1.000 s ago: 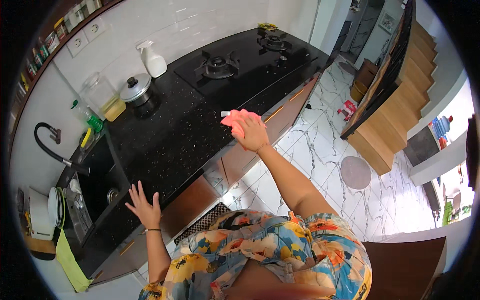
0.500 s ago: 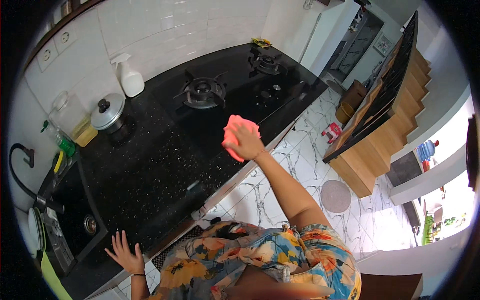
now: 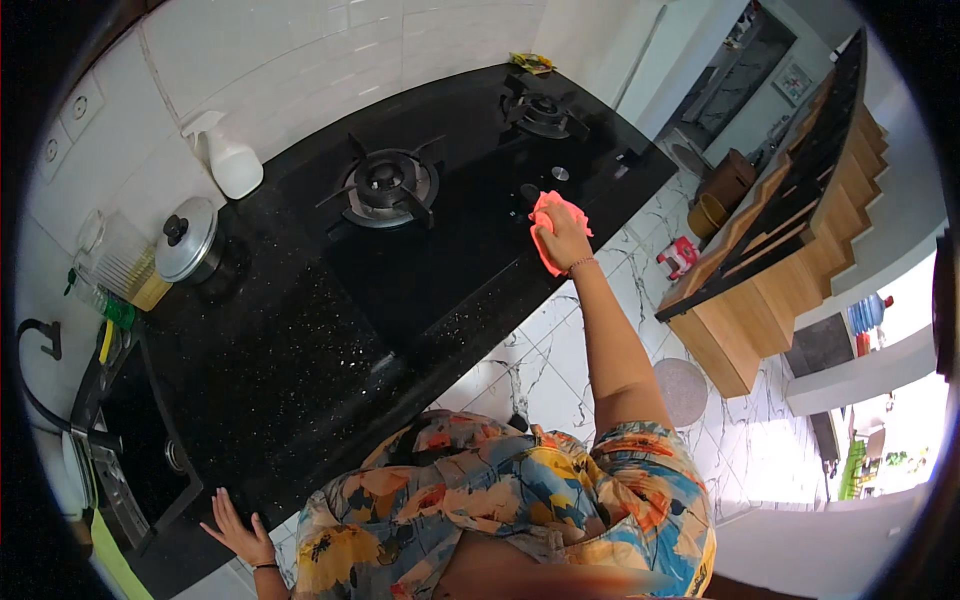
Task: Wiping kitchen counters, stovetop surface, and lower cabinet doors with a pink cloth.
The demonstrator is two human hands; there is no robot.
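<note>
My right hand (image 3: 566,240) presses a pink cloth (image 3: 558,214) onto the front edge of the black stove (image 3: 470,240), close to the control knobs (image 3: 545,182). Its fingers are bent over the cloth, which spreads out around them. At the lower left, my left hand (image 3: 240,532) lies flat with fingers spread at the front edge of the black speckled countertop (image 3: 260,380), near the sink (image 3: 150,440). The large burner (image 3: 385,178) is left of the cloth, and the small burner (image 3: 545,112) lies beyond it.
Along the tiled wall stand a white spray bottle (image 3: 233,165), a lidded pot (image 3: 190,245), a clear container (image 3: 115,260) and a green bottle (image 3: 105,305). A black faucet (image 3: 50,395) arches at the sink. A yellow packet (image 3: 532,63) lies at the far corner; wooden stairs (image 3: 740,345) rise at right.
My right hand has slid the pink cloth rightward along the stove's front, nearer the knobs. My left hand stays flat by the sink. The view has shifted slightly.
</note>
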